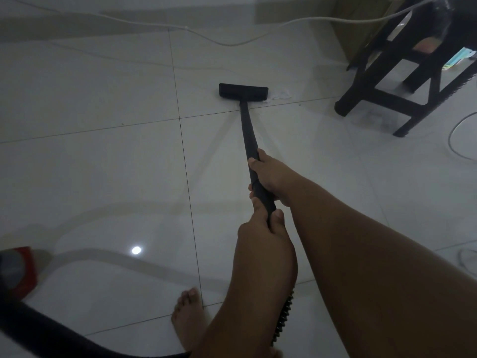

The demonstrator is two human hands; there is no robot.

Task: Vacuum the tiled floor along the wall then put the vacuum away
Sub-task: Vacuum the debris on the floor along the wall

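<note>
Head view: my bare foot (188, 313) stands on the glossy tiled floor (103, 177), with the red vacuum body (18, 270) low at my left. My left hand (260, 228) curls round the black wand (249, 135), and my right hand (271, 177) grips it further along. Its floor head (243, 90) lies flat on open tile. A dark stool (402, 81) stands to the right, and a white cable (232, 43) trails beyond.
</note>
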